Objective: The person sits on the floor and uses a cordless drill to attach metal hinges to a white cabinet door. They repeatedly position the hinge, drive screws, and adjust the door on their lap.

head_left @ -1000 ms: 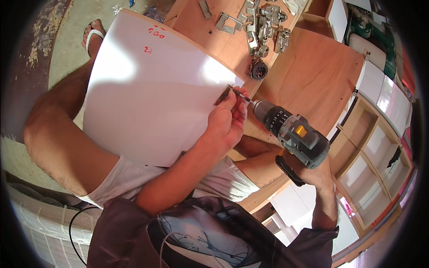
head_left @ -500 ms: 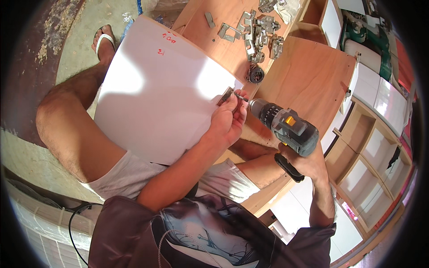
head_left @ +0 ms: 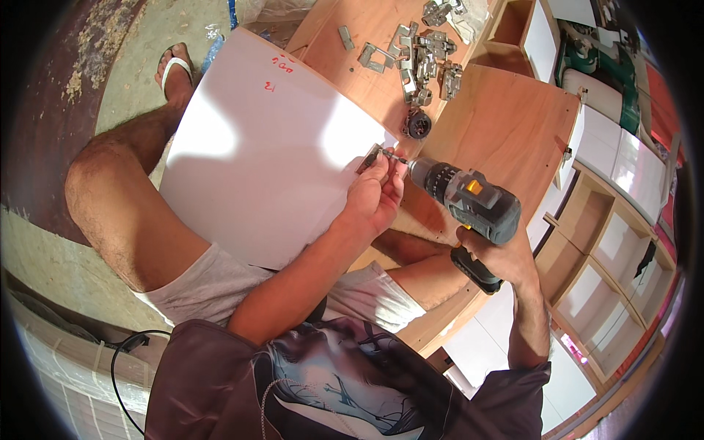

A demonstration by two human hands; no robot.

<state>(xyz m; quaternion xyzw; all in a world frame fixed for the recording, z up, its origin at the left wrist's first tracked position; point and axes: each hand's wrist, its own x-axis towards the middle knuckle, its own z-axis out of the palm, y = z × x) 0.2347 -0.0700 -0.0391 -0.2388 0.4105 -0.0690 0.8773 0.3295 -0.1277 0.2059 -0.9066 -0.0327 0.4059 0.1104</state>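
Note:
A white panel [head_left: 249,176] with red handwriting lies across my lap. At its right edge my left hand [head_left: 372,202] is closed, fingers pinching a small metal cabinet hinge [head_left: 369,157] against the panel. In my right hand [head_left: 502,257] is a grey and black cordless drill [head_left: 480,204], gripped round its handle. The drill points left, and its bit [head_left: 397,158] reaches to the hinge beside my left fingertips. My fingers partly hide the hinge and whatever is at the bit's tip.
Several metal hinges [head_left: 418,62] are heaped on a wooden board [head_left: 319,33] beyond the panel, near a small round dark container [head_left: 418,125] of screws. Another wooden panel [head_left: 506,132] lies to the right. Open cabinet frames [head_left: 605,257] stand at far right.
The drill has tilted slightly, its rear end a little higher in view. My left hand stays at the hinge, and the whole view has shifted slightly.

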